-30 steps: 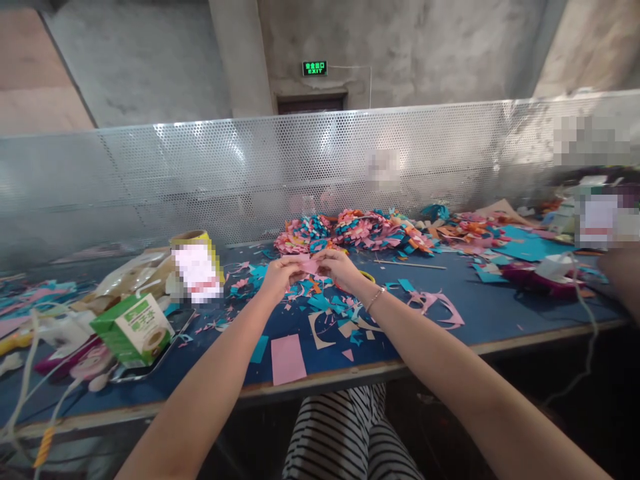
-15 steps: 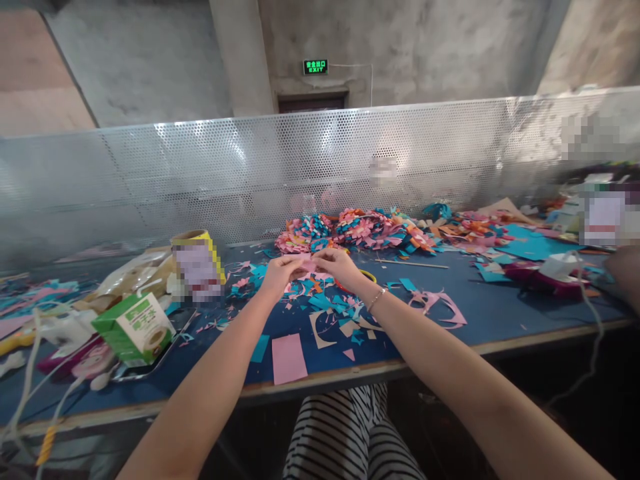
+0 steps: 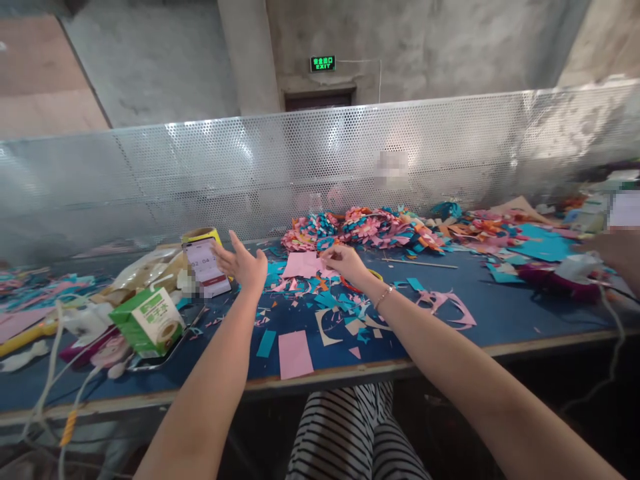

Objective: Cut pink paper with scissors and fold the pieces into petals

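Observation:
My left hand [image 3: 243, 261] is open with fingers spread, hovering just right of a phone [image 3: 207, 267] propped against a yellow tape roll [image 3: 201, 235]. My right hand [image 3: 346, 261] pinches the edge of a pink paper piece [image 3: 301, 265] held low over the blue table [image 3: 490, 311], a bracelet on its wrist. Small pink, teal and orange paper scraps [image 3: 334, 303] lie beneath both hands. A flat pink paper rectangle [image 3: 294, 353] sits near the front edge.
Piles of folded multicoloured paper flowers [image 3: 365, 229] stand at the back against a perforated metal screen [image 3: 320, 167]. A green carton [image 3: 149, 321], bags and cables clutter the left. Teal sheets [image 3: 540, 245] and another person's arm [image 3: 617, 254] are at the right.
My left hand let go of the pink paper and moved left toward the phone, opening. My right hand keeps the paper, now unfolded wider. The view shifted slightly right.

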`<state>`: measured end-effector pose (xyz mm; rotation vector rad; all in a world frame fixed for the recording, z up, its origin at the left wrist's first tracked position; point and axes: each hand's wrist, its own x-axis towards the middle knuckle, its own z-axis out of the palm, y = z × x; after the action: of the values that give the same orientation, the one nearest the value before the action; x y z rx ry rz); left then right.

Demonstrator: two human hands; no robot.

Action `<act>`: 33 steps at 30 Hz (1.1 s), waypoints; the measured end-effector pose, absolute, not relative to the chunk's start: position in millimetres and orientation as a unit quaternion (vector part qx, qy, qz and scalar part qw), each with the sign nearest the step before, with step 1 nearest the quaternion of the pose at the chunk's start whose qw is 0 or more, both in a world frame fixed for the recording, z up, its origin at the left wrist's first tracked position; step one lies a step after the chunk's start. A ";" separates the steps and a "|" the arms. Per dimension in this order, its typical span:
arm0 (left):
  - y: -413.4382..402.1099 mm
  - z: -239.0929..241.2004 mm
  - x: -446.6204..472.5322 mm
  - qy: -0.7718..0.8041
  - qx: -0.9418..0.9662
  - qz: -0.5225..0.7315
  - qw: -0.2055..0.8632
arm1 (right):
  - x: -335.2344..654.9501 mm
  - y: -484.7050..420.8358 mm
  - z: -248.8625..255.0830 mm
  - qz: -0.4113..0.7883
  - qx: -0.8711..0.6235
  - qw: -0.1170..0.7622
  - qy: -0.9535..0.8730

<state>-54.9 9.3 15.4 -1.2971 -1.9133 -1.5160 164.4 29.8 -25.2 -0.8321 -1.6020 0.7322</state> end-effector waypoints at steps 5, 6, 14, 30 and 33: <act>24.0 0.1 -65.9 -0.736 -0.421 -0.511 0.142 | 164.5 28.3 -23.5 0.313 -0.349 0.563 -0.681; 25.1 -1.5 -66.5 -0.740 -0.418 -0.509 0.138 | 164.6 27.9 -23.0 0.313 -0.350 0.563 -0.680; 15.7 6.2 -37.5 -0.573 -0.543 -0.609 0.076 | 163.6 35.8 -28.9 0.324 -0.336 0.570 -0.677; 4.0 -4.4 1.6 -0.393 -0.631 -0.529 -0.409 | 160.8 28.8 -22.9 0.330 -0.319 0.566 -0.685; 7.0 -5.9 1.2 -0.393 -0.614 -0.535 -0.427 | 161.3 30.4 -24.0 0.315 -0.318 0.562 -0.695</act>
<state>1.2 7.0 -5.9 -2.7333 -1.7475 -2.3809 161.3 30.4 -24.0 -0.7485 -1.6375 0.7406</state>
